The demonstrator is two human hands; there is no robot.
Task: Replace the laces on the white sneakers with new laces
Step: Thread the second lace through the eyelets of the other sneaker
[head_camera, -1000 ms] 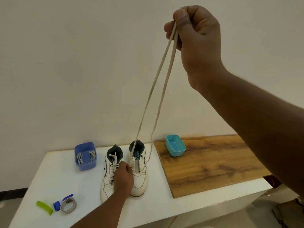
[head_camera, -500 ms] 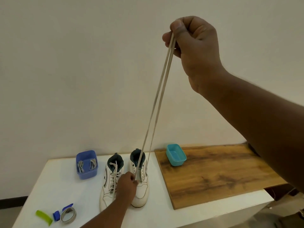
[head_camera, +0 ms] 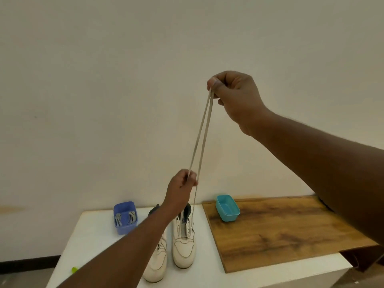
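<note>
Against a plain wall, our right hand (head_camera: 234, 96) pinches a beige lace (head_camera: 202, 132) doubled, high above the white bench (head_camera: 93, 235). Our left hand (head_camera: 180, 190) grips one strand lower, fingers closed, above the unlaced right sneaker (head_camera: 184, 242).

Bare room: plain wall (head_camera: 124, 80), white table (head_camera: 87, 235), wooden board (head_camera: 280, 231).

Plain wall (head_camera: 104, 80), white table (head_camera: 93, 235).
</note>
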